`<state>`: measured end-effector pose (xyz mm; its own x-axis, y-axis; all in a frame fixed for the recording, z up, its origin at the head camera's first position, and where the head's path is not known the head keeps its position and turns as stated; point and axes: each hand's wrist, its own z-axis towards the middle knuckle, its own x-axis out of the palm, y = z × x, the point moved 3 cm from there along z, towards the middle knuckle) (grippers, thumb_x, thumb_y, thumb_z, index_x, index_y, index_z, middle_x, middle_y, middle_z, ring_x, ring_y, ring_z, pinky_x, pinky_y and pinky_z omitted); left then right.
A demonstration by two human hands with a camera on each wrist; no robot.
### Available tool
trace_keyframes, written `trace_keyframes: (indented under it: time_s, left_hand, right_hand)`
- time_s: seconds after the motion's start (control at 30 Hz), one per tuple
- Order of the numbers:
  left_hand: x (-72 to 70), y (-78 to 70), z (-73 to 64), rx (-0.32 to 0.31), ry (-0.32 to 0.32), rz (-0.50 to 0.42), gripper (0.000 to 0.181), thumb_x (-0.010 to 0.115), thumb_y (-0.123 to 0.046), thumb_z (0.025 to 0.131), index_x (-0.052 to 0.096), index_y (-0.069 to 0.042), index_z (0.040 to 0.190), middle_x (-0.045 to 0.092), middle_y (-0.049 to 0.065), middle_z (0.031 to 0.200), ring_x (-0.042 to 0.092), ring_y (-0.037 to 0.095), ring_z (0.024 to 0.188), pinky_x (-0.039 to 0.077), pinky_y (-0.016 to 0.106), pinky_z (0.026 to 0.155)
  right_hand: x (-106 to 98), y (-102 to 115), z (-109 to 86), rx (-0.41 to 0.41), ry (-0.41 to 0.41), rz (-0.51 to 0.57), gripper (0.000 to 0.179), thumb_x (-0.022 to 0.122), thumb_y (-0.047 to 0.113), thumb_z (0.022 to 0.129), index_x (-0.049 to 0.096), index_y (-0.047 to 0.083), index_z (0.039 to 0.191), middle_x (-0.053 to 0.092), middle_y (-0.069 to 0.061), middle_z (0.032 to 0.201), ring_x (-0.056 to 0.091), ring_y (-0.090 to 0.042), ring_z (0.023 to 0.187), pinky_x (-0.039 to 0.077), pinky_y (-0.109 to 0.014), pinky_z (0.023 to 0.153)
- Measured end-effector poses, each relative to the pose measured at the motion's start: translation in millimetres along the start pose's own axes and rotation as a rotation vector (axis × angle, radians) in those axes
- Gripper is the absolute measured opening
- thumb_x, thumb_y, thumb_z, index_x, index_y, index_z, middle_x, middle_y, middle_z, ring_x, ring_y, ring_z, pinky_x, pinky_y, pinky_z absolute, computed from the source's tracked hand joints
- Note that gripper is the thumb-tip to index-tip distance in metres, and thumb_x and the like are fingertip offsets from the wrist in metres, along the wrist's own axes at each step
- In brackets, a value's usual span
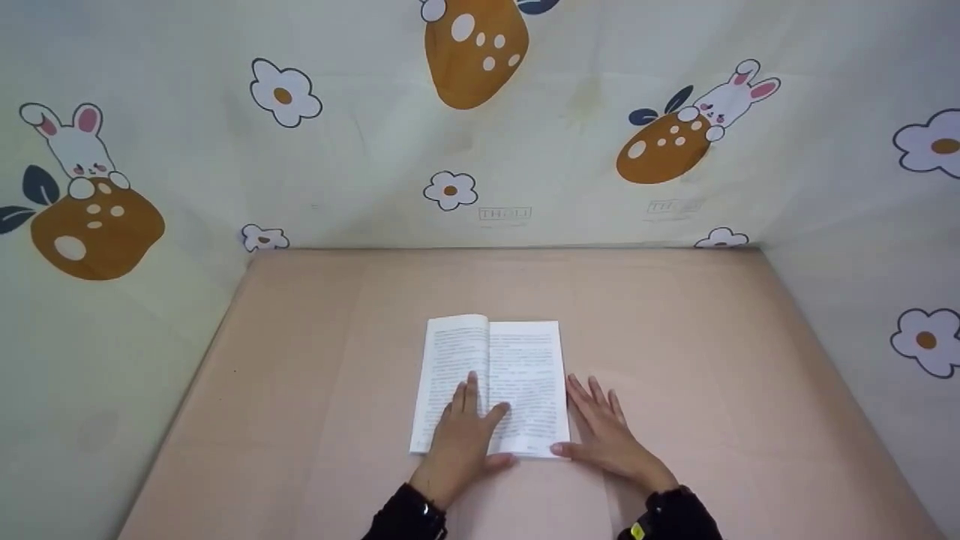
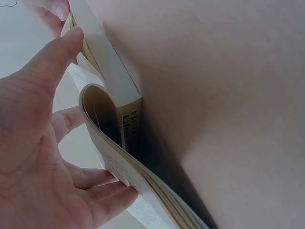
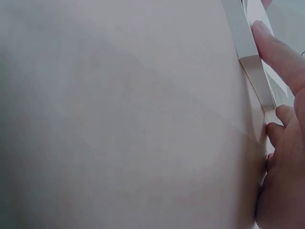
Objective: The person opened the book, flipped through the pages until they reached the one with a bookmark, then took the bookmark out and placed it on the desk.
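An open book (image 1: 525,360) with printed pages lies on the table, its left-hand pages curving up at the spine. My left hand (image 1: 459,444) rests on it near the gutter, fingers extended over the left page and one finger reaching onto the right page. In the left wrist view, the fingertips of that hand (image 2: 38,138) touch the bowed pages (image 2: 138,176), and dark lettering shows on the spine (image 2: 129,126). My right hand (image 1: 613,444) lies at the book's right side, thumb on the lower right corner, other fingers stretched along the edge on the table.
A pale pinkish-brown cloth (image 1: 337,360) covers the table. Behind it stands a light fabric wall (image 1: 360,150) printed with rabbits, flowers and brown fruit, and similar panels close off the left side (image 1: 75,360) and right side (image 1: 847,247). Dark sleeves (image 1: 409,514) cover both wrists.
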<state>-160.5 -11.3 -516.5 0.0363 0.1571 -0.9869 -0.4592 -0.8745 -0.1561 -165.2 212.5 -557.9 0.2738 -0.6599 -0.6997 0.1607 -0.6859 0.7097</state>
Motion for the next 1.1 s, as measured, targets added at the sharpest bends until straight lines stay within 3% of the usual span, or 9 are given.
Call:
trace_keyframes:
  time_s: [0.37,0.67,1.1]
  left_hand:
    - [-3.2,-1.1,1.1,-0.02,0.03,-0.043,0.071,0.072,-0.055,0.067,0.056,-0.018,0.126,0.032,0.037,0.139,0.038,0.049,0.126,0.047,0.052,0.092]
    - [-5.4,-0.9,0.7,-0.009,0.016,-0.038,0.071,0.07,-0.055,0.064,0.057,-0.018,0.124,0.035,0.038,0.137,0.04,0.049,0.124,0.048,0.051,0.09]
    - [-3.2,4.6,1.7,-0.006,0.04,-0.068,0.061,0.067,-0.053,0.072,0.059,-0.02,0.122,0.033,0.036,0.139,0.039,0.048,0.126,0.046,0.051,0.093]
  right_hand:
    - [1.8,1.8,-0.1,-0.04,-0.042,-0.044,0.094,0.067,0.048,0.077,0.021,0.007,0.148,0.017,-0.012,0.155,0.003,-0.04,0.142,-0.008,-0.058,0.111]
    - [3.4,1.8,-0.5,-0.064,-0.05,-0.086,0.087,0.065,0.048,0.079,0.027,0.007,0.146,0.018,-0.013,0.155,0.004,-0.041,0.142,-0.006,-0.059,0.11]
    - [2.5,0.6,-0.8,-0.061,-0.003,-0.067,0.1,0.071,0.052,0.072,0.021,0.008,0.148,0.012,-0.012,0.156,-0.001,-0.041,0.142,-0.009,-0.059,0.11]
